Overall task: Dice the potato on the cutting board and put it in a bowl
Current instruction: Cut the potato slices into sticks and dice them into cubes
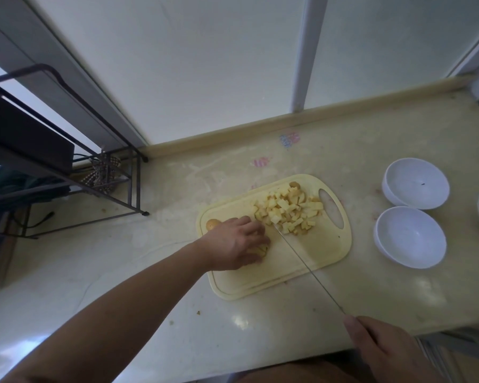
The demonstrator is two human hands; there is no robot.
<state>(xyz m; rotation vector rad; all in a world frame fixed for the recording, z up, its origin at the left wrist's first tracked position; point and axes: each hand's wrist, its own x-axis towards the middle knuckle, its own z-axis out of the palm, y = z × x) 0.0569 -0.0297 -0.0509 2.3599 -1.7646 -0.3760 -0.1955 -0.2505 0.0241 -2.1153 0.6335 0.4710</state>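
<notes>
We're mid-dice. Left hand [237, 243] curls over the last uncut potato chunk [260, 250] at 9 o'clock on the cutting board [327, 252]; right hand [382, 346] grips the knife [310, 269]. Diced pile [288, 211] sits at 12. Next, probably: finish cuts, then scoop into a bowl [411, 236] at 3.

Your pale yellow cutting board [324, 252] lies flat on the counter, handle hole toward the bowls. A heap of potato dice [288, 210] sits on its far half, and an uncut potato piece [260, 250] lies near its left edge. Two white bowls [409, 236] stand upright, just right of the board.
</notes>
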